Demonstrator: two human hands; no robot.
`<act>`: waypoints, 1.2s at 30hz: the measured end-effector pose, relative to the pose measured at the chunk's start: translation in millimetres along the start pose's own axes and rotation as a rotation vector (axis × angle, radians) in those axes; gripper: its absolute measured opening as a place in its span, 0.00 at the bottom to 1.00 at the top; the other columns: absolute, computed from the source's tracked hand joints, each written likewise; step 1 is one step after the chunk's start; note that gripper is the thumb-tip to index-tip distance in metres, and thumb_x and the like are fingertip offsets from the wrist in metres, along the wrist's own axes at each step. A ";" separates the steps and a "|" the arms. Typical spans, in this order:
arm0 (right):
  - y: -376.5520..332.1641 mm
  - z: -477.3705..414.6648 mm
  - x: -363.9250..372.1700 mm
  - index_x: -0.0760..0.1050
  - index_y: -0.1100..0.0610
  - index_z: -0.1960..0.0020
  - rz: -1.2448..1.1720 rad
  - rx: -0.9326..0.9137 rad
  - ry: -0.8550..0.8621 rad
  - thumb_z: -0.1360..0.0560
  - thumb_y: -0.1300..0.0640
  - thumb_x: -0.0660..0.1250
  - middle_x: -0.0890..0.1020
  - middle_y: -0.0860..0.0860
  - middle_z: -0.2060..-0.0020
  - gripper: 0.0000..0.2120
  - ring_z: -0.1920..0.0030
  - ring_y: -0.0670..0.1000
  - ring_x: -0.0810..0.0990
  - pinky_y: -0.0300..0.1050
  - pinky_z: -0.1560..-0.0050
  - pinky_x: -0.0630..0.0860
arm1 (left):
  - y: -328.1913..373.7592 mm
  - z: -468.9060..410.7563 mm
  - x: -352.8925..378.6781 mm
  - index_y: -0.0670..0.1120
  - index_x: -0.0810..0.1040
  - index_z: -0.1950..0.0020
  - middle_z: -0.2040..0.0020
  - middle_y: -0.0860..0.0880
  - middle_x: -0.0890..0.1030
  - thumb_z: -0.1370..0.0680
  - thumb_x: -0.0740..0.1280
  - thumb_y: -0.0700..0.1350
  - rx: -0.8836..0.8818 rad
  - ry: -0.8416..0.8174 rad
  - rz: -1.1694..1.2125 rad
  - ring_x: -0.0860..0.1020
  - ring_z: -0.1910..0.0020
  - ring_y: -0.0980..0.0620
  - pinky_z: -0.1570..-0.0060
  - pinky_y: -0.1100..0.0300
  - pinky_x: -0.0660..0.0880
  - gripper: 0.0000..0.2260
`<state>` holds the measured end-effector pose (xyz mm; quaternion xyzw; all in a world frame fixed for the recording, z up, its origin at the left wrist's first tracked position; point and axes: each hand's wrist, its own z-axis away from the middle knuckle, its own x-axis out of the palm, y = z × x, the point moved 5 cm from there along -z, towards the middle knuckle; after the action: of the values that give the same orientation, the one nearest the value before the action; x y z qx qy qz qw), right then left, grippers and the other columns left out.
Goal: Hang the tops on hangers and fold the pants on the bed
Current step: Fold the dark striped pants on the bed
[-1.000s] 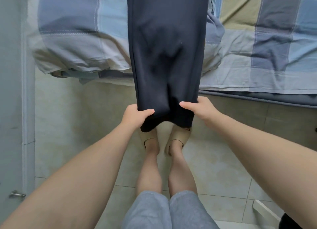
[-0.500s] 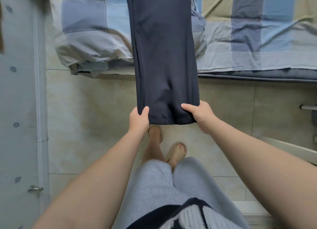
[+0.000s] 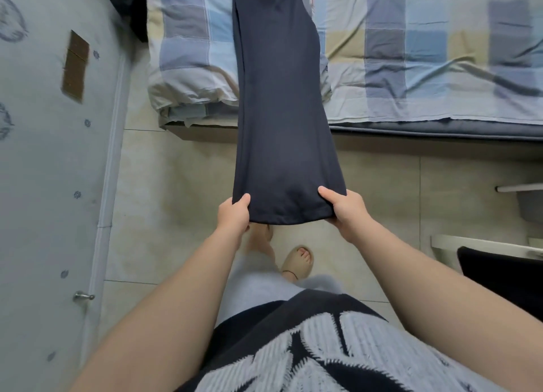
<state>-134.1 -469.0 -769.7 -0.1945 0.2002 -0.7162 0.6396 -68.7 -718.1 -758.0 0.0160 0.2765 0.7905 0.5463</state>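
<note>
Dark navy pants (image 3: 282,109) stretch from the bed (image 3: 411,53) out over the floor toward me. Their far part lies on the plaid blue, grey and beige bedcover and runs out of the top of the frame. My left hand (image 3: 233,215) pinches the near left corner of the hem, thumb on top. At the near right corner my right hand (image 3: 345,208) grips the hem the same way. The cloth hangs taut between the bed edge and my hands, above my feet.
A grey patterned door or cabinet (image 3: 53,186) with a small metal knob (image 3: 82,296) lines the left side. Beige floor tiles (image 3: 164,200) lie between it and the bed. At the right edge are a white frame (image 3: 482,244), a grey bin (image 3: 529,206) and something black (image 3: 499,268).
I have stepped back from the bed, and both hands drew the pants hem toward me, so the cloth now lies smoother and tauter. Both grips stayed on the hem corners.
</note>
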 end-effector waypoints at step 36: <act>-381.6 -136.2 145.4 0.76 0.57 0.53 -0.247 0.049 0.174 0.22 0.61 0.70 0.82 0.54 0.58 0.03 0.60 0.53 0.82 0.47 0.60 0.80 | 414.0 -119.3 58.2 0.47 0.79 0.47 0.53 0.47 0.83 0.22 0.68 0.47 -0.077 -0.040 0.289 0.81 0.65 0.52 0.68 0.60 0.72 0.06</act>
<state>-542.4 -569.6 -677.1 -0.1390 0.2117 -0.8084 0.5313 -485.1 -821.0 -687.0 0.0501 0.2298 0.8705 0.4323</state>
